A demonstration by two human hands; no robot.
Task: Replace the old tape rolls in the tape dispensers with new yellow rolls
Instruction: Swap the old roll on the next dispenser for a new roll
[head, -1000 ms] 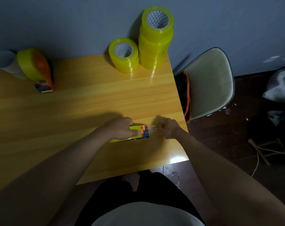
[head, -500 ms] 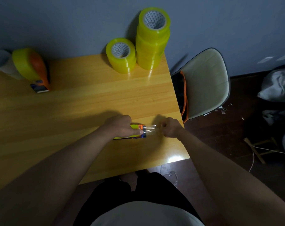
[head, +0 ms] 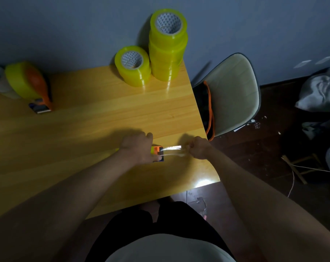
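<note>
A blue-grey wall [head: 69, 25] is running behind the wooden desk [head: 103, 118], which is catching a glare at its near right corner. A pale chair [head: 234, 91] is standing just off the desk's right edge. The dark floor [head: 270, 148] is lying in dim light, with grey cloth [head: 319, 91] bunching beyond.

A single wide-angle view from a camera worn on the person's head, looking forward and steeply down. The table [head: 84, 129] fills the left and centre, close below; both forearms reach in from the bottom edge. The wall [head: 65, 25] crosses the top, and the floor [head: 273, 157] lies to the right, farther off.
</note>
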